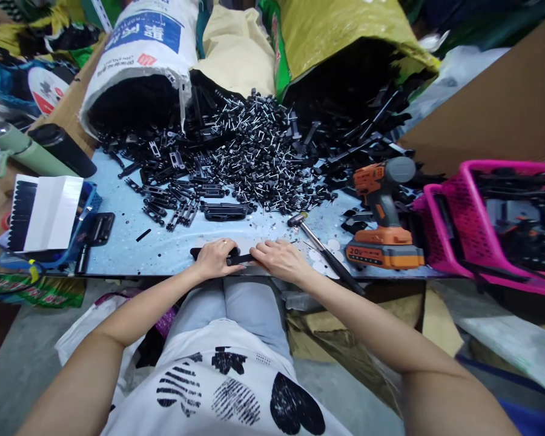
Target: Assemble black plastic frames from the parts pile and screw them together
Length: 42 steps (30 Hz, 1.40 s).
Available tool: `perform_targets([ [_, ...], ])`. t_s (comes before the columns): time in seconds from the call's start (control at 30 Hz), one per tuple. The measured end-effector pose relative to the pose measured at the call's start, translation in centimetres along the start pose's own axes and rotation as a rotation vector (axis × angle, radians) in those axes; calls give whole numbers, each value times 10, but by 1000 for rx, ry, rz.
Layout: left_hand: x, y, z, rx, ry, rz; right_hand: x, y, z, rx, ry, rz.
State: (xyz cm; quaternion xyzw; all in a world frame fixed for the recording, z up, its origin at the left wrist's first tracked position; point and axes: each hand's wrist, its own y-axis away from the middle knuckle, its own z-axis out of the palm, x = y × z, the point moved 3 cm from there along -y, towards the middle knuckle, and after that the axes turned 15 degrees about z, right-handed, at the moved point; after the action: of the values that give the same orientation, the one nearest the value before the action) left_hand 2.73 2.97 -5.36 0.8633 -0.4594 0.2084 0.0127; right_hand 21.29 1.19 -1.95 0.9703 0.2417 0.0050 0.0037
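At the table's front edge, my left hand [218, 258] is closed around a long black plastic part [240, 259], whose dark end sticks out left of the fingers. My right hand [279, 260] has its fingers bent over the right end of the same part. The fingers cover much of it, so its exact kind is hidden. Just beyond my hands lies a black bracket-like piece [227, 211]. A hammer [320, 242] with a steel shaft and black grip rests to the right of my right hand, its handle overhanging the edge.
An orange cordless drill [384, 218] stands at the right, beside a pink basket [465, 212] of black parts. Black-headed screws [267, 157] are heaped in the middle. Behind them lie a white sack [140, 54] and a yellow sack [345, 36]. A blue tray [79, 233] sits left.
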Motion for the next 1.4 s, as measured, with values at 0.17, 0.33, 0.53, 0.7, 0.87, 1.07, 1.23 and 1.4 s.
perform_targets([
  [0.17, -19, -56, -20, 14, 0, 10, 22, 11, 33, 76, -115, 41],
  [0.33, -90, -139, -38, -63, -174, -413, 31, 16, 44, 65, -185, 116],
  [0.53, -105, -160, -33, -141, -179, -387, 81, -49, 24, 175, -80, 573],
  [0.7, -95, -112, -51, -41, -237, -359, 102, -102, 30, -43, 38, 585],
  [0.87, -108, -60, -70, 227, -185, -370, 102, -110, 32, -137, 17, 509],
  [1.07, -81, 2, -65, 466, -110, -206, 99, -94, 11, -45, -73, 500],
  [1.23, -42, 43, -42, 288, -69, -185, 64, -55, 11, 30, -688, 420],
  [1.4, -31, 38, -40, 95, -190, -259, 26, -29, 30, 21, -939, 384],
])
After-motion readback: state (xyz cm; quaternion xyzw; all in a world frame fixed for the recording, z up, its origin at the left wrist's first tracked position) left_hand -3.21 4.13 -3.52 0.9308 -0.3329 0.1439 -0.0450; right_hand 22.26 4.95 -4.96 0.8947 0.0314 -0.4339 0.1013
